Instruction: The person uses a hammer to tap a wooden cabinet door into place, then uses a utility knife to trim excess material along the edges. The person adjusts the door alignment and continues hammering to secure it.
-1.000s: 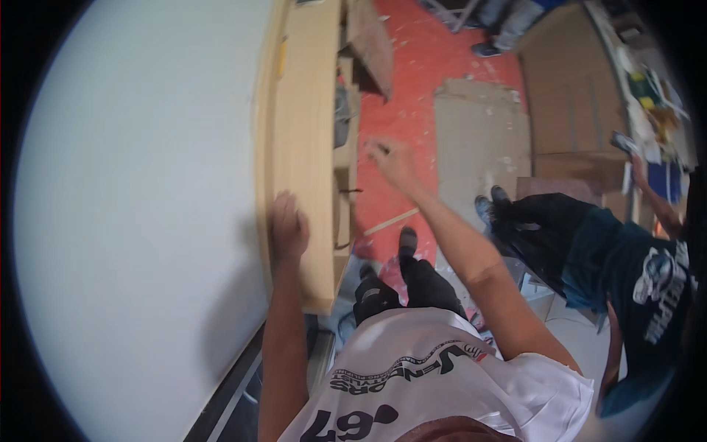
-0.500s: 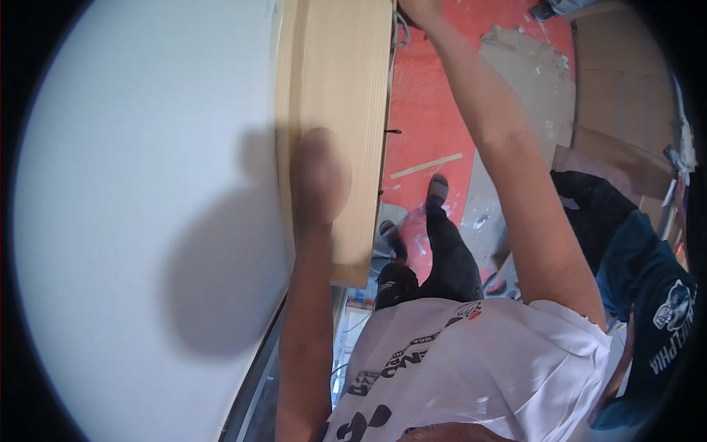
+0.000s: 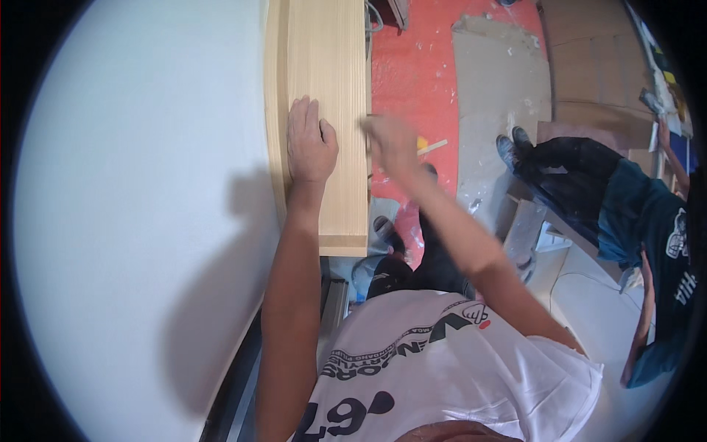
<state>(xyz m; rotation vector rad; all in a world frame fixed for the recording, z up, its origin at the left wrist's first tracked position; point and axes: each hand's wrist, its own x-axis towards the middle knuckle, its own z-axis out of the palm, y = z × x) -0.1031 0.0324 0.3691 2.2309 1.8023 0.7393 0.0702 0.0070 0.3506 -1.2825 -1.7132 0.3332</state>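
A long pale wooden board (image 3: pixel 344 184) with a raised strip along its left side runs against the white wall. My left hand (image 3: pixel 311 140) lies flat on its top face, fingers stretched away from me and the thumb a little apart. At the board's right edge is my right hand (image 3: pixel 394 144), smeared by motion, with its fingers curled in. A small dark piece shows at those fingertips, at the edge of the wood; I cannot make out its kind. Beside this hand shows a bit of yellow (image 3: pixel 422 144); whether the hand holds it is unclear.
The white wall (image 3: pixel 147 147) rises on the left. Below right lies a red floor covering (image 3: pixel 412 74) with a worn grey-brown sheet (image 3: pixel 497 81) and a thin wooden strip (image 3: pixel 436 146). A grey cable (image 3: pixel 375 16) hangs by the board's far end. Another person (image 3: pixel 633 206) is at the right.
My right hand has come back from the board's far end to its near right edge. My left hand has shifted slightly farther along the board. The other person shows more fully.
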